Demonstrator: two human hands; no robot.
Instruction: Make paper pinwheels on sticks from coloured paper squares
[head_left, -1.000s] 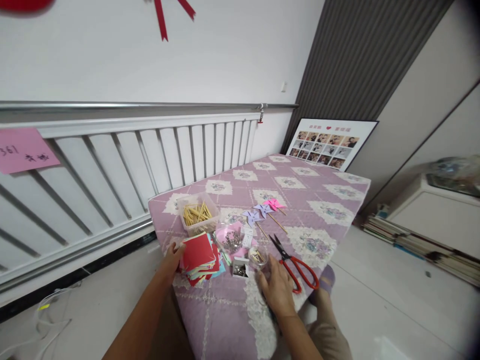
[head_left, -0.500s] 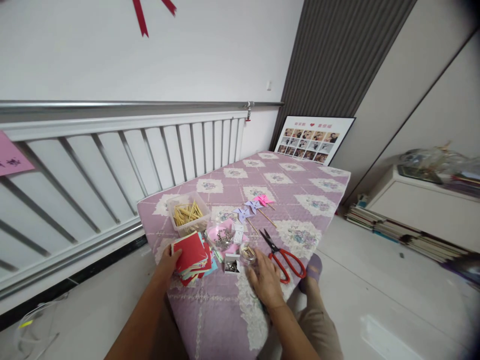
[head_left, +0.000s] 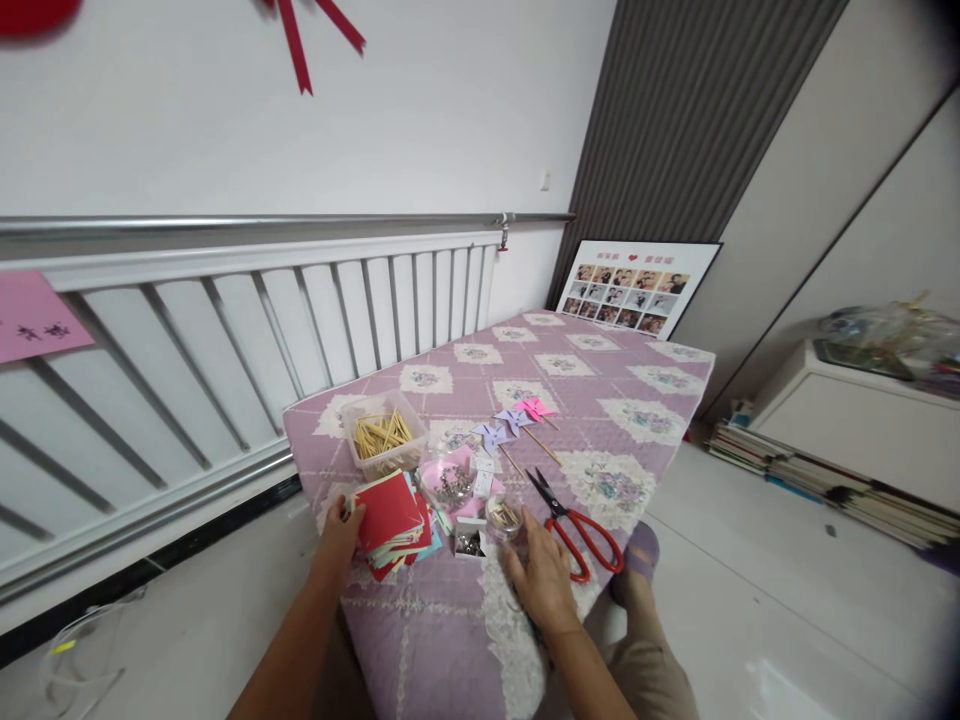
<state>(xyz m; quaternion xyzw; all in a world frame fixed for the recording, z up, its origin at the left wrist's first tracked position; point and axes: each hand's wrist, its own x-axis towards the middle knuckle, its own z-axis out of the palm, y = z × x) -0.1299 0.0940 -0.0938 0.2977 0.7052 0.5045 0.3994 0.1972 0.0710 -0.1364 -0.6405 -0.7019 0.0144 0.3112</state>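
My left hand (head_left: 337, 535) rests at the left edge of a stack of coloured paper squares (head_left: 391, 518), red sheet on top, its fingers curled against the stack. My right hand (head_left: 541, 577) lies palm down on the purple quilted table cover (head_left: 450, 630), fingers spread, just in front of a small clear round tub (head_left: 503, 517). Red-handled scissors (head_left: 577, 531) lie to the right of that hand. A small open box of metal pins (head_left: 469, 541) sits between the hands. Three paper pinwheels (head_left: 514, 421) on sticks lie further back.
A clear box of wooden sticks (head_left: 381, 440) and a clear dish of pins (head_left: 448, 483) stand behind the paper. White slatted railing (head_left: 225, 330) runs along the left. A photo board (head_left: 634, 288) leans at the far end. Books (head_left: 810, 480) are stacked on the floor right.
The view has swung slightly, left then back right. Both hands have stayed at the same things, the left at the paper stack and the right in front of the round tub.
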